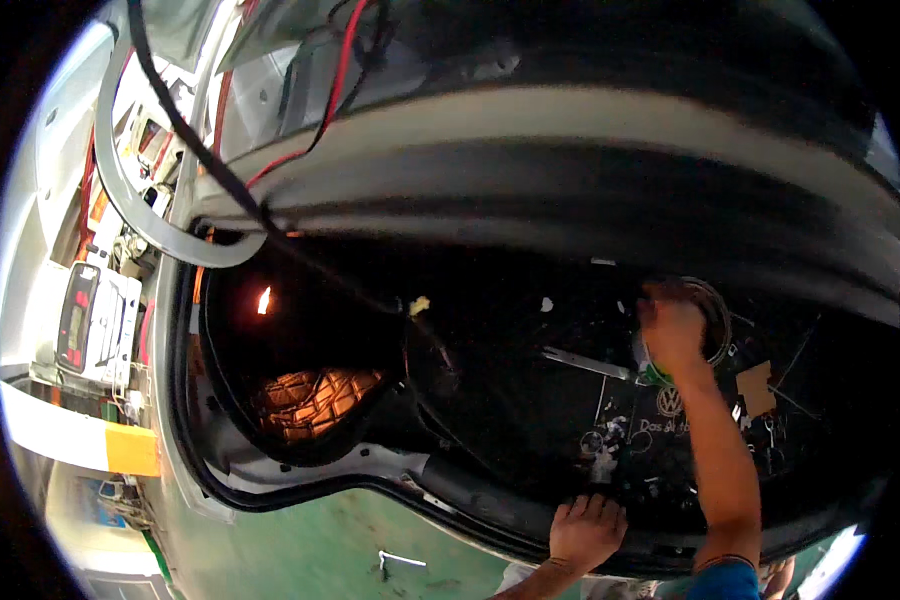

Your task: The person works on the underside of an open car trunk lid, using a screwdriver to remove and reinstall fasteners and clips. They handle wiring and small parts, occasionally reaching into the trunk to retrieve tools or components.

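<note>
My right hand (673, 328) reaches over the dark trunk mat (500, 400). Its fingers are blurred and in shadow at the left side of a coil of wire (722, 322), so their grip does not show. Just below that hand a pale round thing with a green edge (653, 374) is partly covered. A flat metal tool (585, 363) lies to its left. My left hand (588, 532) rests on the near trunk sill (470, 518), its fingers apart and bent over the edge, holding nothing visible.
Small parts and scraps surround a pale emblem (669, 402) on the mat, with a cardboard piece (756, 388) to the right. Quilted orange-brown lining (315, 402) shows at left. A dark cable (195, 145) and a red wire (344, 62) hang across. A white machine (98, 318) stands outside.
</note>
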{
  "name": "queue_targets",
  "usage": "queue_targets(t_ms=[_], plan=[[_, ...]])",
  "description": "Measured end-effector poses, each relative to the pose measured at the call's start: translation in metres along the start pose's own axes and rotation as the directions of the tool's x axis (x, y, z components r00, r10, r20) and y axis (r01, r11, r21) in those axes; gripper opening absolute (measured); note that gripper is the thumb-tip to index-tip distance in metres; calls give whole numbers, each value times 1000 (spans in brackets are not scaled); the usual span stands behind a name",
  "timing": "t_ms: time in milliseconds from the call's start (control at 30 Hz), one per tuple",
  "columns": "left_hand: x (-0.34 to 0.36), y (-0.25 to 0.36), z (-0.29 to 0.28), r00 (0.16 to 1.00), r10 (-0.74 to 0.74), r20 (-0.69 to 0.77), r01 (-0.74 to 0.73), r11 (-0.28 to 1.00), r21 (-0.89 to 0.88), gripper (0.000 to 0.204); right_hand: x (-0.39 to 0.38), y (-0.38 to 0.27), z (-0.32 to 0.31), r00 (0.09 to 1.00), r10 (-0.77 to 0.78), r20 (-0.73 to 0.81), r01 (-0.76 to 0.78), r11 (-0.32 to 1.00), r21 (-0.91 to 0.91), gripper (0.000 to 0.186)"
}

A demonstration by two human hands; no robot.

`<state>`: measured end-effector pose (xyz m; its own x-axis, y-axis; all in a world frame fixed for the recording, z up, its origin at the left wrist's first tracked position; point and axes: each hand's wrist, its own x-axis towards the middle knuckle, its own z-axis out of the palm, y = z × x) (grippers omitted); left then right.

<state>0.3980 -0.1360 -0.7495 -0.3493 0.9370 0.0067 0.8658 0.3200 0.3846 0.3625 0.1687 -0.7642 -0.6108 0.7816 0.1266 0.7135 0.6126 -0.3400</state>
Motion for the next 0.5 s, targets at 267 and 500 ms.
queue_targets(t_ms=[267, 500], plan=[[-19, -1, 27, 989, -135, 67, 143, 980, -140, 33, 104, -102, 156, 987, 10, 161, -27, 994, 105, 51], [-56, -6, 95, 986, -138, 97, 154, 970, -187, 44, 133, -97, 211, 991, 98, 87, -96, 995, -31, 45]])
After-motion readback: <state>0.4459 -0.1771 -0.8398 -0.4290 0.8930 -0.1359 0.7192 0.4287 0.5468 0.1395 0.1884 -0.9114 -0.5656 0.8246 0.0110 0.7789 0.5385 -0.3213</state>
